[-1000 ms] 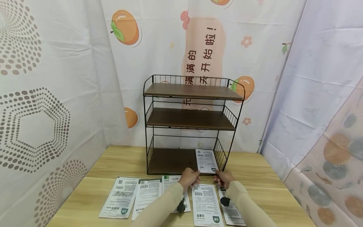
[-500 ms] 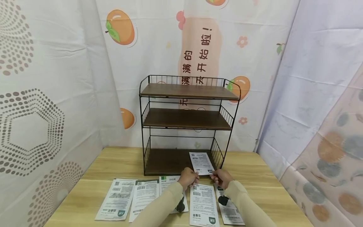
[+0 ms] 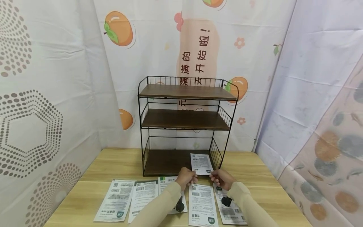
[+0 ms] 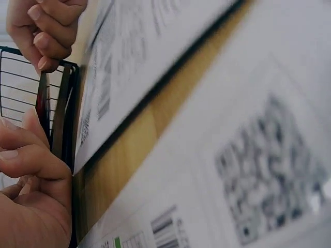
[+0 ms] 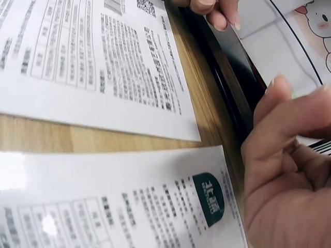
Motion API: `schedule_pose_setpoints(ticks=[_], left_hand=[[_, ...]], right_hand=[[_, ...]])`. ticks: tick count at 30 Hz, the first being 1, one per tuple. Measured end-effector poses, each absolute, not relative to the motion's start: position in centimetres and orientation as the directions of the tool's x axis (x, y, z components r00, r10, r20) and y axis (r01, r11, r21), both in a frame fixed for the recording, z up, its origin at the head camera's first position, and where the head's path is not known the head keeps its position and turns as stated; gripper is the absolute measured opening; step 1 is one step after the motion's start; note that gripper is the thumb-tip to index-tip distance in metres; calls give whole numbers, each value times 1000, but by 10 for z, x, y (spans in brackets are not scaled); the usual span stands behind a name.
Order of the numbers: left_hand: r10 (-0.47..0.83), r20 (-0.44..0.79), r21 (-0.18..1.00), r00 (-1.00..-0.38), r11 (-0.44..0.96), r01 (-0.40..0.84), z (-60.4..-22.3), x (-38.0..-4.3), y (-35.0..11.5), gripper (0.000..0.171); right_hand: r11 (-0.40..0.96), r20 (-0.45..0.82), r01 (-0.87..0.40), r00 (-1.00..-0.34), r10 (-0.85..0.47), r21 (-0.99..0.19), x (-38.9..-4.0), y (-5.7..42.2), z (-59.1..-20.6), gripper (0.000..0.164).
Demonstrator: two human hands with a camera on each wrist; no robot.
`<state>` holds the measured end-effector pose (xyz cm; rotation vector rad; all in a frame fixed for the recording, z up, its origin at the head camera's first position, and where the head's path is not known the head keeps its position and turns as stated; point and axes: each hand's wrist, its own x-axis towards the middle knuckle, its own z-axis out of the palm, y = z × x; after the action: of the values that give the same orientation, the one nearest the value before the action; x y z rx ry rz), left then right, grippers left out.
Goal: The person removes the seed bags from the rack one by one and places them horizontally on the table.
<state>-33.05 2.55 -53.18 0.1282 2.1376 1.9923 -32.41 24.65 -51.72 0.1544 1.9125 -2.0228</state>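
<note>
A white seed packet [image 3: 200,164] lies face up over the right side of the rack's bottom shelf [image 3: 167,164], its near edge by the shelf's front. My left hand [image 3: 185,177] pinches its near left corner. At the near right corner, the fingertips of my right hand [image 3: 223,179] pinch it, other fingers curled below. Seen edge-on, the packet [image 4: 43,98] spans between both hands in the left wrist view. On the table below lie a printed packet [image 3: 202,205] and, partly under my right forearm, another packet [image 3: 231,209].
Left of my hands lie more packets: a far-left one [image 3: 116,200], one beside it [image 3: 144,197], and a green-marked one [image 3: 167,180] partly under my left arm. The black wire rack has a middle shelf [image 3: 185,119] and a top shelf [image 3: 187,91]. A printed curtain [image 3: 158,47] hangs behind.
The pinched packet turned slightly and shifted toward me and left, then straightened and moved a little right. Both hands keep their grip. The whole view has shifted slightly.
</note>
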Motion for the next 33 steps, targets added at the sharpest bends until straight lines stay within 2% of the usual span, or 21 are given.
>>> schedule_pose_setpoints(ticks=[7, 14, 19, 33], left_hand=[[226, -99, 994, -969, 73, -85, -532, -329, 22, 24], [258, -67, 994, -964, 101, -42, -523, -322, 20, 23], [276, -36, 996, -961, 93, -10, -516, -314, 20, 25], [310, -6, 997, -951, 70, 17, -517, -297, 20, 24]], right_hand=[[-17, -308, 320, -924, -226, -947, -322, 249, -518, 21], [129, -238, 217, -955, -178, -967, -313, 251, -514, 25], [174, -214, 185, -963, -167, -967, -310, 254, -511, 26], [195, -189, 152, -963, -190, -969, -292, 264, -510, 27]])
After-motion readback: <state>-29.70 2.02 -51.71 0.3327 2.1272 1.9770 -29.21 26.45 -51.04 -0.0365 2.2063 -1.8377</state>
